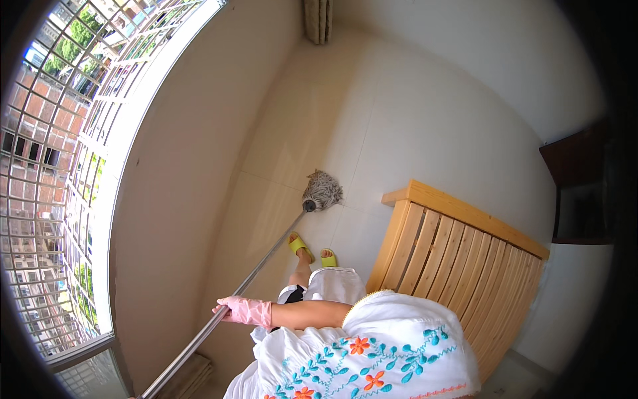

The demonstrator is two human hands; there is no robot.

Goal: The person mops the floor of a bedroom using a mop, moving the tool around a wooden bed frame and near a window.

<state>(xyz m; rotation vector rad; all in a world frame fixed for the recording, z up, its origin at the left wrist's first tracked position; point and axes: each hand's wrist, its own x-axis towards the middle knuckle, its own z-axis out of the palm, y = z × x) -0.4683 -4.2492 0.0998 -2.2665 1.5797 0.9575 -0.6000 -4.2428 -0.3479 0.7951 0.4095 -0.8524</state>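
Observation:
My right hand (239,310), in a thin pink glove, is closed around the metal handle (271,254) of a string mop. The handle runs diagonally from the bottom left edge up to a dark round socket (309,205). Beyond the socket, the grey string mop head (323,190) lies bunched on the tiled floor, ahead of my feet. My left hand is out of view; the handle's near end passes out of the picture at the bottom left.
A slatted wooden bed frame (448,249) stands close on my right. To the left, a wall (174,164) runs below a window with a metal grille (60,189). Yellow-green slippers (300,245) are on my feet. Gathered curtains (318,20) hang at the far corner. Dark furniture (578,164) is at right.

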